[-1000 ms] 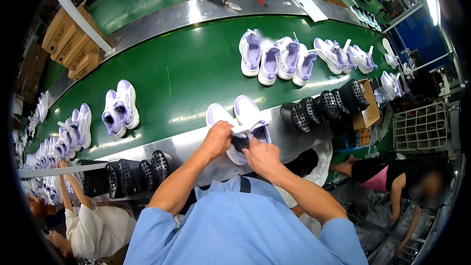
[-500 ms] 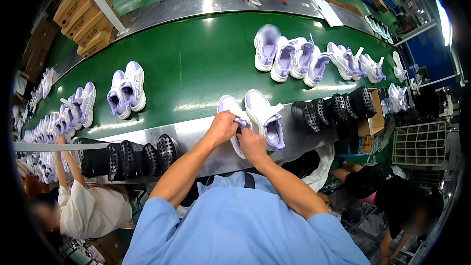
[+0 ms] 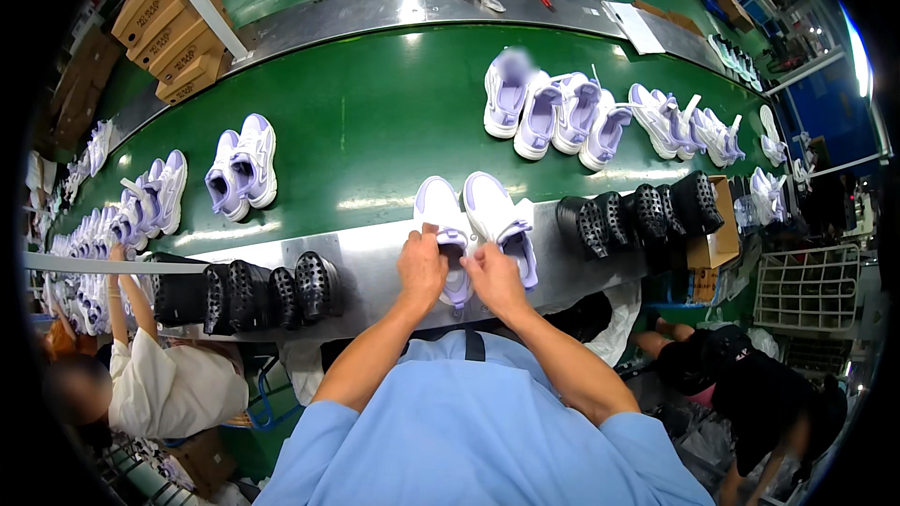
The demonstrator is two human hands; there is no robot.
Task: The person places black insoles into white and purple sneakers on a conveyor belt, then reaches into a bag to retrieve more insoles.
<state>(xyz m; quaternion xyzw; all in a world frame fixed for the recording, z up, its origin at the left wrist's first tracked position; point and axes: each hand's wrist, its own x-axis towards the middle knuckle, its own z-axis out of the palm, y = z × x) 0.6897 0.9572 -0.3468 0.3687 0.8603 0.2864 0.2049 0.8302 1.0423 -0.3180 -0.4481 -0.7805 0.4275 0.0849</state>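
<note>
Two white sneakers with lavender toes and linings stand side by side, toes pointing away, at the metal edge in front of me. My left hand [image 3: 423, 268] is closed on the left side of the left sneaker [image 3: 439, 202], near its strap. On that shoe's other side, my right hand [image 3: 495, 277] pinches the collar edge, in the gap between the pair. The lavender opening shows between my hands; my fingertips are partly hidden. The right sneaker [image 3: 489, 199] stands close beside it, its strap upright and unheld.
Black studded shoe forms [image 3: 314, 286] line the metal edge to the left, and more black forms [image 3: 647, 209] stand right. Other sneakers [image 3: 242, 167] sit on the green surface [image 3: 375, 122]. Brown boxes [image 3: 178, 33] are stacked far left. People work at both sides.
My hands have moved apart and slightly nearer to me, from the left sneaker's tongue area to either side of its opening. The lavender inside now shows between them.
</note>
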